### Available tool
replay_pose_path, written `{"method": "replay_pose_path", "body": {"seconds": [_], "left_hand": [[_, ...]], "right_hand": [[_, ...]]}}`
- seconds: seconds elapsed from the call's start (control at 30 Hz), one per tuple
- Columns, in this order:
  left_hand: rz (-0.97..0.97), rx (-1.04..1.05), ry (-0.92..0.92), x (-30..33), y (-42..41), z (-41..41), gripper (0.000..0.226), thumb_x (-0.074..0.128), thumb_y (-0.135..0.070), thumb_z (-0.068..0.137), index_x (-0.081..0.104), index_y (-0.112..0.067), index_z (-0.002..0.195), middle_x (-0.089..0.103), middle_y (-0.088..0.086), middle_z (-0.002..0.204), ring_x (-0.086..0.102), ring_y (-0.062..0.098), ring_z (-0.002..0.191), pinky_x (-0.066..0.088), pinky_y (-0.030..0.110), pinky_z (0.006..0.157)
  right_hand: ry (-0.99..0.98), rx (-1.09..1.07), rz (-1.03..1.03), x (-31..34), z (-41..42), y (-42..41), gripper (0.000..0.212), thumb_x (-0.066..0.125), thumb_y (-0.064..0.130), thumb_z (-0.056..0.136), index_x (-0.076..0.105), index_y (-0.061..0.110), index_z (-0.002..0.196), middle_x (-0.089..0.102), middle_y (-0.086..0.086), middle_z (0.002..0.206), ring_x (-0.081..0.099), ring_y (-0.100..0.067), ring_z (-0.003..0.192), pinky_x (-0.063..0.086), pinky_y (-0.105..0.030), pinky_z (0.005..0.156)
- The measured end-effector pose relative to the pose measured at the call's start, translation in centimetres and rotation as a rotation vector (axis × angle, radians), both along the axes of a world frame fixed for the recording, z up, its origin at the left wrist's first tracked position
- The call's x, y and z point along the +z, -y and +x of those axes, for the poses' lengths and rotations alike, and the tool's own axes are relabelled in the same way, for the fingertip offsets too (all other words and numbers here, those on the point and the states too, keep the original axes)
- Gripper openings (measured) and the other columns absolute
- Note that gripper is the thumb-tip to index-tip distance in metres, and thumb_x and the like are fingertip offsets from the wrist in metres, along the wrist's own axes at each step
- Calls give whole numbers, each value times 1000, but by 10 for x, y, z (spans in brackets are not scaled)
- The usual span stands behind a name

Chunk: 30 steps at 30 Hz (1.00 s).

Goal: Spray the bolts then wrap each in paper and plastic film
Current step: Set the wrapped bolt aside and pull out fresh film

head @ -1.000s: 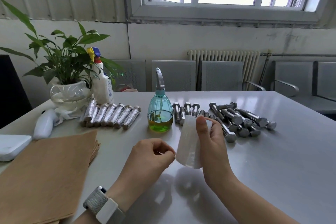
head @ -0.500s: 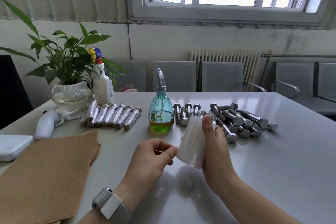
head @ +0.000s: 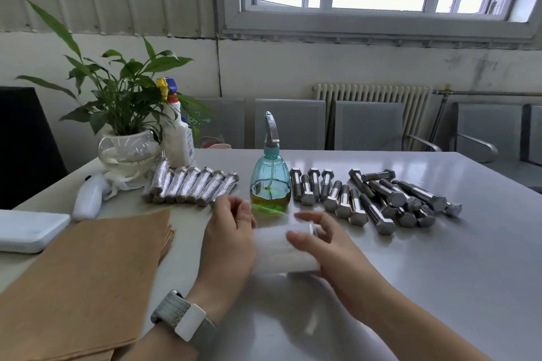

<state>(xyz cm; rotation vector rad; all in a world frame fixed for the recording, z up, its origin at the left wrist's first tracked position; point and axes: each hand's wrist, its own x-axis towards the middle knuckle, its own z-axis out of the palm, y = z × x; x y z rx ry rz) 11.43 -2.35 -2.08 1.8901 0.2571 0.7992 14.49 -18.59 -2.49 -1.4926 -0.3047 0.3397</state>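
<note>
A white roll of plastic film (head: pixel 283 252) lies sideways just above the table, blurred by motion. My right hand (head: pixel 325 246) holds its right end, fingers over the top and thumb in front. My left hand (head: pixel 231 233) is at its left end with fingers curled; that end is hidden behind the hand. Several bare steel bolts (head: pixel 381 199) lie in a loose group behind my right hand. Several wrapped bolts (head: pixel 190 187) sit in a row at the back left. A teal spray bottle (head: pixel 270 179) with yellow-green liquid stands between them. A stack of brown paper (head: pixel 88 272) lies at the left.
On the grey table (head: pixel 440 272) a potted plant (head: pixel 129 152) and a white trigger bottle (head: pixel 179 138) stand at the back left. A white handheld device (head: pixel 88 196) and a flat white box (head: pixel 29 230) lie near the left edge. Grey chairs (head: pixel 366 126) line the far side.
The roll has gone from upright in my right hand to lying sideways between both hands. My left hand has moved right onto its left end.
</note>
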Motion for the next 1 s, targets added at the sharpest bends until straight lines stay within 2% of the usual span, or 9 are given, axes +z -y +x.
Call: {"method": "replay_pose_path", "body": {"seconds": [0.07, 0.13, 0.23, 0.4, 0.63, 0.73, 0.83, 0.9, 1.0], "left_hand": [[116, -13, 24, -2, -3, 0, 15, 43, -30, 101, 45, -28, 86, 59, -6, 77, 56, 4, 71, 39, 15, 57], [221, -41, 54, -4, -4, 1, 13, 41, -34, 100, 44, -31, 88, 58, -8, 75, 56, 2, 73, 41, 13, 58], [286, -87, 106, -3, -7, 1, 14, 36, -42, 96, 42, -34, 87, 57, -8, 71, 57, 2, 73, 43, 10, 60], [296, -118, 140, -4, -10, 0, 12, 35, -42, 95, 41, -36, 87, 56, -10, 67, 60, 0, 69, 43, 7, 58], [223, -188, 134, -4, -14, -1, 14, 38, -32, 102, 49, -39, 98, 59, -17, 76, 63, 10, 62, 46, 13, 54], [260, -245, 124, 2, -18, -3, 21, 34, -46, 101, 53, -39, 101, 59, -13, 68, 63, 9, 57, 51, 28, 54], [427, -325, 100, 15, -23, -4, 48, 29, -74, 90, 54, -35, 101, 60, -9, 67, 63, 11, 56, 53, 37, 55], [585, -406, 46, 26, -25, -2, 61, 32, -84, 81, 53, -32, 104, 57, -6, 66, 59, 10, 57, 51, 33, 54], [812, -519, -21, 39, -24, 2, 65, 42, -86, 75, 53, -30, 107, 53, -8, 66, 50, 8, 57, 44, 21, 51]], "right_hand": [[99, 105, -202, 4, -2, 2, 49, 76, 42, 62, 64, 30, 108, 68, -5, 99, 66, -15, 86, 50, -27, 78], [134, 199, -300, 11, -2, 4, 41, 74, 41, 66, 65, 26, 103, 68, 1, 89, 66, -13, 77, 49, -22, 72], [137, 233, -333, 20, 1, 11, 38, 79, 47, 71, 68, 20, 95, 67, 6, 81, 63, -9, 75, 50, -24, 69], [185, 233, -316, 28, 8, 24, 13, 73, 23, 87, 69, 12, 82, 66, 1, 72, 61, -13, 71, 49, -26, 66], [321, 158, -274, 30, 10, 25, 17, 69, 20, 92, 69, 21, 75, 73, -3, 74, 69, -16, 74, 57, -30, 73], [384, 144, -310, 30, 11, 25, 19, 66, 22, 94, 68, 26, 75, 72, 1, 72, 72, -20, 79, 58, -31, 74], [454, 138, -336, 29, 10, 24, 19, 65, 24, 94, 66, 31, 77, 71, 4, 72, 72, -16, 78, 58, -31, 74], [504, 137, -347, 29, 9, 24, 18, 65, 25, 94, 66, 33, 78, 71, 5, 73, 71, -14, 76, 58, -30, 73], [563, 147, -375, 30, 8, 25, 17, 65, 24, 95, 65, 28, 79, 71, 7, 74, 70, -7, 74, 54, -21, 69]]}}
